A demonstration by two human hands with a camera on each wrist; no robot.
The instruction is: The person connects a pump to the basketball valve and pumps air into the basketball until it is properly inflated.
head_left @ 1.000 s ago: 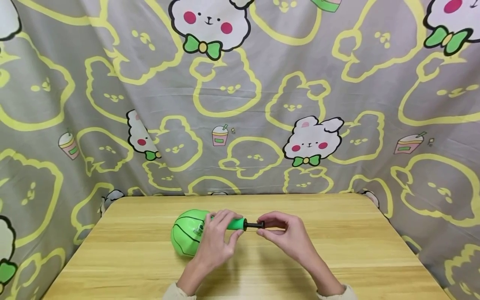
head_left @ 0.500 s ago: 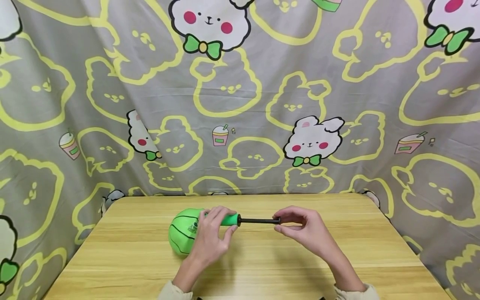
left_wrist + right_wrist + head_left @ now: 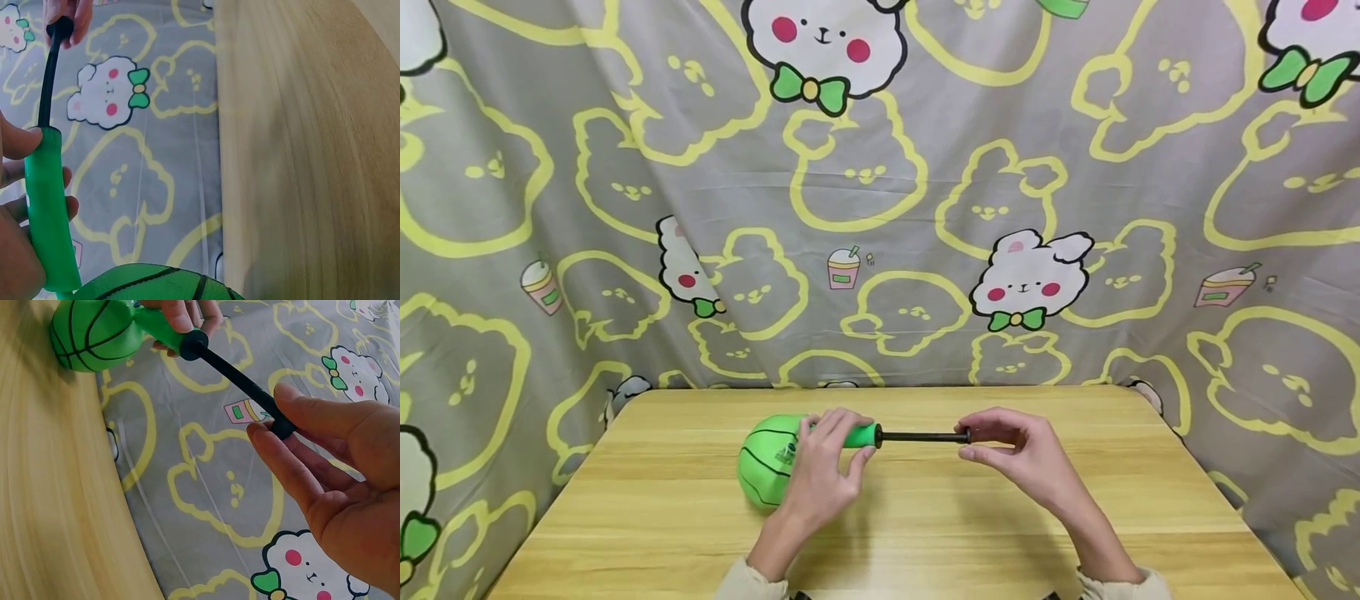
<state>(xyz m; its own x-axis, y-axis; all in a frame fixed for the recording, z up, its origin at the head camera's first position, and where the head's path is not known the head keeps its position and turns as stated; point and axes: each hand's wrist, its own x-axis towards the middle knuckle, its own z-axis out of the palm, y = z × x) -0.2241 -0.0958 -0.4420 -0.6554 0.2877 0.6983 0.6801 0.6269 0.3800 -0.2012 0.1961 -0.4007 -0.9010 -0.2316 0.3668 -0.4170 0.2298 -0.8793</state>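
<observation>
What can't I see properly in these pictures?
Head view: the left hand hides the end of the green pump nearest the ball.
Head view: the print on the ball is too small to read.
Left wrist view: the bottom edge cuts off most of the ball.
Right wrist view: the top edge cuts off part of the left hand.

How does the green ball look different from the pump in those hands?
The ball is round, while the pump is long and slim. The ball has curved black lines across it; the pump has a straight black rod sticking out of its green barrel. Both share green and black colouring.
</observation>
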